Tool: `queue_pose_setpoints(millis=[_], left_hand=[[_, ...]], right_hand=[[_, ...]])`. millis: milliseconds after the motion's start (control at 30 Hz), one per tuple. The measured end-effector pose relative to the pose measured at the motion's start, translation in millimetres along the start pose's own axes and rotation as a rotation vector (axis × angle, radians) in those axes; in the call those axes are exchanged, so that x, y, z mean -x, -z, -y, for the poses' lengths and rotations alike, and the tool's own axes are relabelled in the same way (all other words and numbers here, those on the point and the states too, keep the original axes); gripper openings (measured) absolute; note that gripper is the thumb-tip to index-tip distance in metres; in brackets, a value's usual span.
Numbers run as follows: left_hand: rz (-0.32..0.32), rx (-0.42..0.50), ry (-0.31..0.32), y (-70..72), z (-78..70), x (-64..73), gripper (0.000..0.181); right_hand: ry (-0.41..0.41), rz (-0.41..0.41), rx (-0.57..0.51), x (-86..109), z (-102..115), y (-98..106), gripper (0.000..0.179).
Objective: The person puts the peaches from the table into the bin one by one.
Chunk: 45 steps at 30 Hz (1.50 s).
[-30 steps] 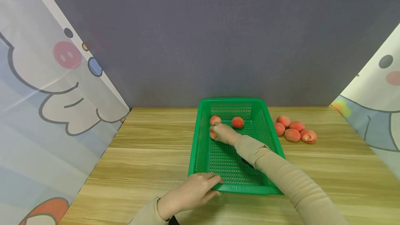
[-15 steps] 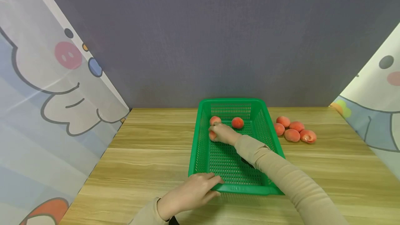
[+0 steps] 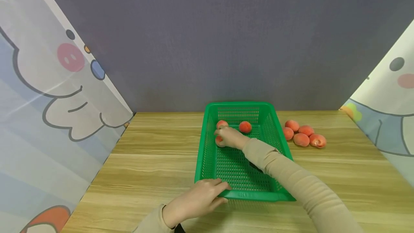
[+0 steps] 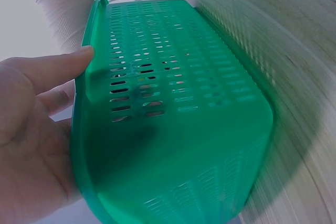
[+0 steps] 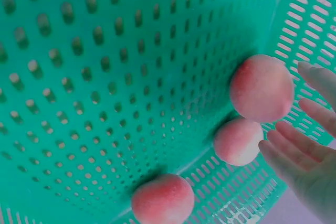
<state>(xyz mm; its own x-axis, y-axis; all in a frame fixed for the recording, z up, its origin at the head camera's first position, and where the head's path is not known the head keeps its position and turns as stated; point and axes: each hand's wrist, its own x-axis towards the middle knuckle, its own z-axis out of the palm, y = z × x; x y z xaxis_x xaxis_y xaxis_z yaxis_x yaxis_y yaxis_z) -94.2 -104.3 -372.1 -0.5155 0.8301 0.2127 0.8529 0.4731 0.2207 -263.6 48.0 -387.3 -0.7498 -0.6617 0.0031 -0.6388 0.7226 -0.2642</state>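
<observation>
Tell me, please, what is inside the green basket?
Three peaches lie in the green basket, toward its far end, the right hand beside two. In the head view, the right sleeve covers part of the basket floor.

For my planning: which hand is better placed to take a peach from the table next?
Probably the right hand: it holds nothing, and those peaches lie right of the green basket. The left hand grips the basket's near rim.

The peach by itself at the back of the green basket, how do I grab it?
Cup the lone peach by its round left and right sides, coming from above. Nothing lies on it, it sits apart from the two peaches on its left, so fingers should fit, and the green basket has walls but an open top.
</observation>
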Motion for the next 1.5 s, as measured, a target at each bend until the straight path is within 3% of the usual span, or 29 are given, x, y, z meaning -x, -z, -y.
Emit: queue_pose_setpoints(millis=[200, 467, 633, 800, 867, 1000, 1100, 1333, 1500], left_hand=[[-0.004, -0.006, -0.001, -0.7, 1.4, 0.8, 0.024], [-0.013, -0.016, -0.009, -1.2, 1.8, 1.0, 0.023], [-0.010, -0.012, -0.010, -1.0, 1.3, 1.3, 0.023], [-0.009, -0.013, -0.008, -0.3, 0.8, 1.2, 0.023], [-0.010, -0.015, -0.007, -0.2, 0.8, 1.2, 0.023], [-0.010, -0.012, -0.009, -0.1, 1.0, 1.4, 0.023], [-0.007, -0.006, -0.011, 0.2, 1.2, 1.6, 0.024], [-0.013, -0.006, -0.016, -0.1, 2.2, 2.1, 0.024], [-0.008, -0.004, -0.015, 0.3, 2.2, 2.0, 0.024]], right_hand=[[0.021, -0.008, 0.006, 2.2, 4.0, 9.2, 0.034], [-0.007, 0.052, -0.006, 9.6, 11.9, 24.6, 0.033], [0.031, 0.049, 0.005, 16.2, 12.7, 35.5, 0.032], [0.064, -0.007, -0.015, 25.6, 12.8, 49.0, 0.030], [0.077, -0.033, -0.032, 28.4, 12.4, 53.8, 0.018], [0.080, -0.087, -0.045, 32.4, 10.4, 61.2, 0.013], [0.068, -0.114, -0.023, 35.2, 9.6, 66.9, 0.026], [0.064, -0.135, 0.040, 41.6, 7.5, 81.6, 0.031], [0.032, -0.148, 0.027, 47.2, 4.1, 91.6, 0.033]])
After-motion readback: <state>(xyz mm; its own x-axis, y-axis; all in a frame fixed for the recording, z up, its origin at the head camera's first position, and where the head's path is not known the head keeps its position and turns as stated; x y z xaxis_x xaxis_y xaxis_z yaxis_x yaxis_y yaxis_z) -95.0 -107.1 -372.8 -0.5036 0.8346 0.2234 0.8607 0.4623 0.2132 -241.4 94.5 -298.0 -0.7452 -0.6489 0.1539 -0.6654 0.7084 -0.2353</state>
